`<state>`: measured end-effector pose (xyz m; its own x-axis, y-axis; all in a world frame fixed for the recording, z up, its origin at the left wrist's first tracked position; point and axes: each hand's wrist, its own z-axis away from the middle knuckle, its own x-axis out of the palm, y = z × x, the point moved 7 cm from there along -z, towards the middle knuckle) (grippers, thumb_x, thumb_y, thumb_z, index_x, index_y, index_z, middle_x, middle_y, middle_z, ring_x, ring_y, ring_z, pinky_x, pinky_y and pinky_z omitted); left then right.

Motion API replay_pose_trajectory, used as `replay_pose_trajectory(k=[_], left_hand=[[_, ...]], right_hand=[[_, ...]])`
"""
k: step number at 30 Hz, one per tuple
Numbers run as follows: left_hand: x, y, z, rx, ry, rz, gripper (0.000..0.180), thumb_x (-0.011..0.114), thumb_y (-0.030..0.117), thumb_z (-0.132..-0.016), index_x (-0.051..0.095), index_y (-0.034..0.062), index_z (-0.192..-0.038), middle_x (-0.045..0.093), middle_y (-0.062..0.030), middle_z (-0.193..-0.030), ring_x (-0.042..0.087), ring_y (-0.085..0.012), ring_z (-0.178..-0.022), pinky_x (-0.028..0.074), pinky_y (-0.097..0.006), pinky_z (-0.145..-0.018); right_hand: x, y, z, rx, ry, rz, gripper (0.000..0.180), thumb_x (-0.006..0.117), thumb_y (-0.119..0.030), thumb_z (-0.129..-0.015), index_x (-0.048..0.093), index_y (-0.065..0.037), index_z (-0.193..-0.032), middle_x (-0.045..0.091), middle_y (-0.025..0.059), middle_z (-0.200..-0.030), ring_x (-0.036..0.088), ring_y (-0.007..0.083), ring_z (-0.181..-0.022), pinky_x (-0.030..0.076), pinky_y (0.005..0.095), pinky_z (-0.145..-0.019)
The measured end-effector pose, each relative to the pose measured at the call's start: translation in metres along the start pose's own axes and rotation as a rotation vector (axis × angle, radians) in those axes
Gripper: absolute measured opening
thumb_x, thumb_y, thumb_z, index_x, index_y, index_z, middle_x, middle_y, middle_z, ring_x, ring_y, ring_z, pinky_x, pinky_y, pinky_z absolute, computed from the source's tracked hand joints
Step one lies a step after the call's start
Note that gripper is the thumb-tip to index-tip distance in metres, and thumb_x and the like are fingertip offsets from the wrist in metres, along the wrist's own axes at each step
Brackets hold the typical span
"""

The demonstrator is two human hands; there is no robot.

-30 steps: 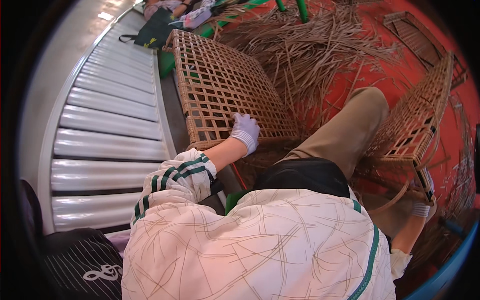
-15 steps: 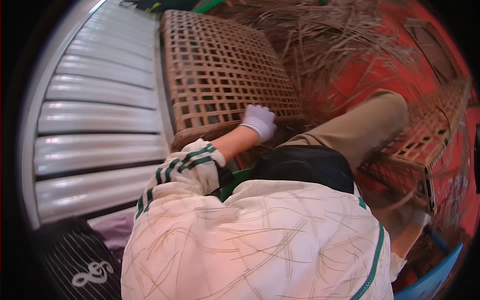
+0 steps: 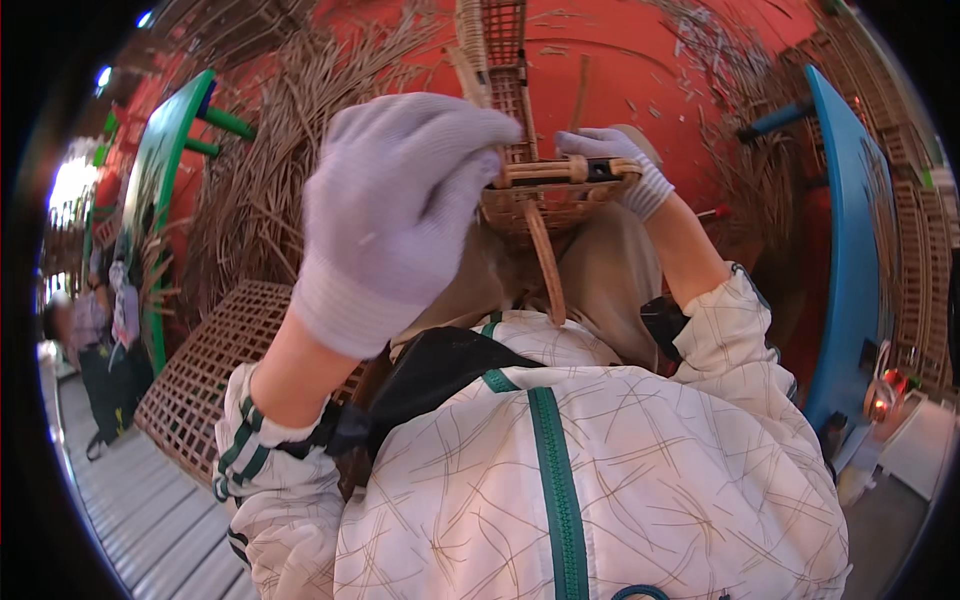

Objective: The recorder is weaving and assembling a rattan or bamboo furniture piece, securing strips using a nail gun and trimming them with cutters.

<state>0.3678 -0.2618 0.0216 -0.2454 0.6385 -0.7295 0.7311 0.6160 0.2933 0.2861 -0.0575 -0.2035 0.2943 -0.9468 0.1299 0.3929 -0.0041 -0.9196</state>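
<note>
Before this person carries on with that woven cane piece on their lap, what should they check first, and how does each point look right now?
1. Left hand grips the top edge of the woven cane panel: ok, gloved fingers are closed on it.
2. Right hand holds the bound rim bar: ok, it is closed on the bar's right end.
3. Loose cane strip hanging down from the rim: not ok, its end lies free.
4. Both gloves on: ok.
5. Weave near the left fingers visible: cannot tell, the glove hides it.
6. Flat lattice panel apart from the work: ok, it lies beside the left arm.
</note>
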Motion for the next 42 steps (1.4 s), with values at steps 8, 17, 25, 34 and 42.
replay_pose_trajectory(k=[8, 17, 25, 34, 42], left_hand=[[0.075, -0.005, -0.002, 0.135, -0.182, 0.012, 0.019, 0.068, 0.02, -0.082, 0.071, 0.0105, -0.097, 0.069, -0.0057, -0.089, 0.064, -0.0247, -0.09, 0.038, -0.042, -0.099], [0.083, -0.001, 0.004, 0.124, -0.285, -0.09, 0.031, 0.075, 0.034, -0.076, 0.071, 0.0102, -0.097, 0.069, -0.0069, -0.089, 0.065, -0.0255, -0.091, 0.034, -0.044, -0.105], [0.083, -0.001, 0.007, 0.112, -0.325, -0.098, 0.037, 0.077, 0.035, -0.073, 0.071, 0.0094, -0.098, 0.069, -0.0076, -0.092, 0.064, -0.0257, -0.095, 0.033, -0.045, -0.108], [0.085, 0.0, 0.006, 0.09, -0.338, -0.127, 0.038, 0.078, 0.034, -0.071, 0.071, 0.0097, -0.099, 0.069, -0.0074, -0.093, 0.063, -0.0267, -0.097, 0.031, -0.045, -0.109], [0.087, -0.003, 0.007, 0.073, -0.323, -0.123, 0.034, 0.078, 0.033, -0.072, 0.071, 0.0113, -0.097, 0.068, -0.0063, -0.089, 0.063, -0.0256, -0.093, 0.031, -0.044, -0.109]], right_hand=[[0.004, 0.013, -0.009, 0.048, 0.02, -0.113, 0.041, 0.07, -0.033, -0.091, 0.063, 0.004, -0.106, 0.068, 0.0063, -0.091, 0.067, 0.0126, -0.074, 0.059, 0.0271, -0.065], [0.005, 0.008, -0.019, 0.018, 0.024, 0.079, 0.036, 0.069, -0.031, -0.092, 0.067, 0.003, -0.107, 0.07, 0.0035, -0.09, 0.065, 0.0085, -0.074, 0.055, 0.0242, -0.068], [0.005, -0.049, -0.009, -0.041, 0.165, 0.441, 0.038, 0.065, -0.038, -0.093, 0.069, -0.001, -0.1, 0.058, -0.0017, -0.065, 0.055, 0.0077, -0.056, 0.05, 0.0259, -0.055], [0.01, -0.132, 0.025, -0.37, 0.304, 0.354, 0.034, 0.062, -0.036, -0.095, 0.068, -0.003, -0.091, 0.052, -0.001, -0.061, 0.052, 0.0075, -0.052, 0.048, 0.0256, -0.051], [0.061, -0.196, 0.111, -0.839, 0.421, 0.462, 0.02, 0.063, -0.016, -0.094, 0.066, 0.004, -0.088, 0.061, 0.0043, -0.065, 0.051, 0.0085, -0.056, 0.044, 0.0245, -0.053]])
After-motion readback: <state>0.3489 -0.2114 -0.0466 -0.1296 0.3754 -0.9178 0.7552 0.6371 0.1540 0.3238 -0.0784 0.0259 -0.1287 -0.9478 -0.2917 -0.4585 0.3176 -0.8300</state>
